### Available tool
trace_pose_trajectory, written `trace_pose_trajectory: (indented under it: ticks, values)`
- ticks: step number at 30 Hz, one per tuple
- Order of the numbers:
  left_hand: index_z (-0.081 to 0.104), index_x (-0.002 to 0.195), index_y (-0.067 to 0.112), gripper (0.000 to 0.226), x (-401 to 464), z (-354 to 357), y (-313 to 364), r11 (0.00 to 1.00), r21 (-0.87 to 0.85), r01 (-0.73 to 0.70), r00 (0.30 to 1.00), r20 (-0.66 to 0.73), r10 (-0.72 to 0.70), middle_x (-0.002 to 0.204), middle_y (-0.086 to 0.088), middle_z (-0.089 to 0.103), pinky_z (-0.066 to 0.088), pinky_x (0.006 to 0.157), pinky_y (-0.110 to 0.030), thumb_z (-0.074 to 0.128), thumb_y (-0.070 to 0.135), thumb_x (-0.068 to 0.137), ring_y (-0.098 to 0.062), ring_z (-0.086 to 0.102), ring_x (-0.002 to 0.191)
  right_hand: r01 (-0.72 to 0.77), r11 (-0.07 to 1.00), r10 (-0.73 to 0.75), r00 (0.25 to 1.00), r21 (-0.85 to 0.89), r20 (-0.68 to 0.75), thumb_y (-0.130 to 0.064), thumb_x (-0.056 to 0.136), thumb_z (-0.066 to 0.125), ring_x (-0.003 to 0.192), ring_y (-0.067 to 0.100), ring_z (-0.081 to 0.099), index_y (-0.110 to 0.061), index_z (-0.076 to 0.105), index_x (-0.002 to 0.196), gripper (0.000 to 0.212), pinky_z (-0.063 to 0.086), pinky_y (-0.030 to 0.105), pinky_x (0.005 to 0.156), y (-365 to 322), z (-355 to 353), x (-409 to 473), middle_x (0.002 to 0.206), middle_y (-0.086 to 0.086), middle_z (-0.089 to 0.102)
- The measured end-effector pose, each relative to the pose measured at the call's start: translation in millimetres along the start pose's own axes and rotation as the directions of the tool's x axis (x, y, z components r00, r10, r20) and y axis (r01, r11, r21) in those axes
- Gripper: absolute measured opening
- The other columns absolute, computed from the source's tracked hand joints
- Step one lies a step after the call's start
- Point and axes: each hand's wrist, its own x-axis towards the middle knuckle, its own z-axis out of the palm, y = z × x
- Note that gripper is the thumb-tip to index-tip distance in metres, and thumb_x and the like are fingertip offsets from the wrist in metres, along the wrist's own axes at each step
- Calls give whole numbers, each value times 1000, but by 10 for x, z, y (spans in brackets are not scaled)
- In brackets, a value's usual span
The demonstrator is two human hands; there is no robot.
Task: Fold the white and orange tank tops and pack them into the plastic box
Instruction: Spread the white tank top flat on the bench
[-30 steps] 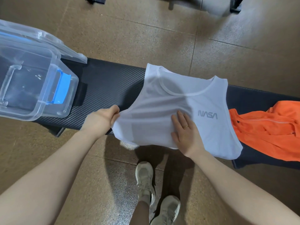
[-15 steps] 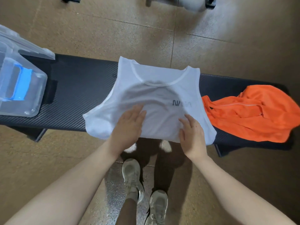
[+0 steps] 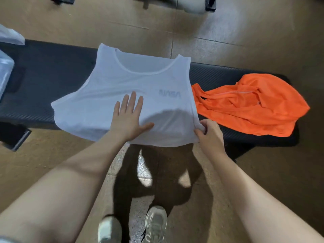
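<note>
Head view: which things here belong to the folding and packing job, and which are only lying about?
Belong to the job:
white tank top, spread on the bench
orange tank top, crumpled beside it
plastic box, at the left edge
left hand, flat on the white top
right hand, pinching its hem

Only lying about:
bench
shoes

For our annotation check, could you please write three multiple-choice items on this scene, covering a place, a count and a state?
1. Where does the orange tank top lie?
A. In the plastic box
B. On the bench, to the right of the white tank top
C. On the floor

2. How many tank tops are in view?
A. One
B. Two
C. Three

3. What is the left hand doing?
A. Pressing flat on the white tank top
B. Holding the box lid
C. Hanging free

Answers: 1 B, it rests crumpled on the dark bench. 2 B, one white, one orange. 3 A, fingers spread on the fabric, while the right hand pinches the hem corner.
</note>
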Motion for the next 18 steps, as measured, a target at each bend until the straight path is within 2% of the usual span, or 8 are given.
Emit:
trace_pose_trajectory:
  ticks: [2, 4, 7, 9, 11, 13, 15, 18]
  values:
    - [-6, 149, 20, 95, -61, 48, 0, 1000, -1, 24, 1000, -10, -24, 157, -6, -16, -4, 116, -45, 38, 71, 82, -26, -13, 145, -16, 995, 9, 998, 96, 66, -13, 87, 57, 79, 17, 48, -10, 56, 87, 2, 40, 28, 66, 1, -75, 17, 88, 8, 55]
    - [-5, 149, 21, 98, -84, 60, -7, 1000, 3, 27, 999, -45, -26, 158, -6, -14, -5, 116, -44, 31, 77, 78, -25, -12, 145, -31, 988, 17, 996, 153, 90, -13, 87, 57, 72, 15, 46, -8, 55, 83, 7, 37, 29, 61, 25, -181, 74, 78, 5, 53]
    - [3, 150, 23, 102, -110, 95, -1, 1000, 24, 8, 990, -141, -5, 159, -6, -5, -2, 116, -44, 12, 80, 66, -25, -5, 146, -16, 996, 15, 1000, 86, 11, -9, 82, 59, 69, 17, 46, -10, 57, 80, 3, 31, 24, 55, 155, -337, 175, 72, 2, 52]
    - [10, 149, 22, 100, -154, 159, -9, 999, 53, 11, 983, -185, -1, 159, -7, 2, 2, 116, -45, 10, 77, 65, -26, 0, 146, 1, 998, 2, 999, 63, -44, -7, 80, 61, 70, 19, 47, -10, 58, 80, 4, 31, 19, 54, 249, -365, 205, 72, 4, 54]
    - [12, 149, 23, 100, -158, 197, 11, 997, 80, 11, 977, -214, 7, 159, -6, 4, 3, 116, -45, 9, 77, 65, -26, 2, 146, 37, 999, -37, 997, 7, -74, -4, 78, 62, 74, 24, 51, -8, 61, 84, 7, 29, 21, 53, 310, -350, 228, 77, 5, 57]
    - [14, 149, 24, 100, -84, 180, 54, 997, 79, 0, 962, -272, 21, 159, -6, 6, 4, 116, -45, 9, 77, 64, -26, 3, 146, 112, 989, -126, 982, -101, -144, -1, 77, 61, 89, 30, 55, -3, 63, 97, 20, 26, 20, 62, 352, -317, 299, 93, 13, 61]
    - [19, 147, 22, 101, -13, 172, 105, 998, 58, -27, 944, -328, 45, 158, -6, 11, 6, 115, -45, 11, 77, 63, -26, 6, 145, 168, 972, -209, 939, -166, -274, 1, 77, 59, 101, 32, 52, 0, 59, 107, 29, 27, 20, 72, 383, -259, 310, 108, 20, 58]
    - [22, 146, 17, 102, 34, 234, 109, 997, 63, -35, 930, -363, 56, 157, -7, 15, 7, 115, -44, 18, 80, 66, -26, 8, 145, 186, 977, -214, 870, -106, -445, -8, 83, 59, 100, 26, 50, -2, 54, 112, 31, 34, 27, 82, 481, -64, 163, 115, 17, 52]
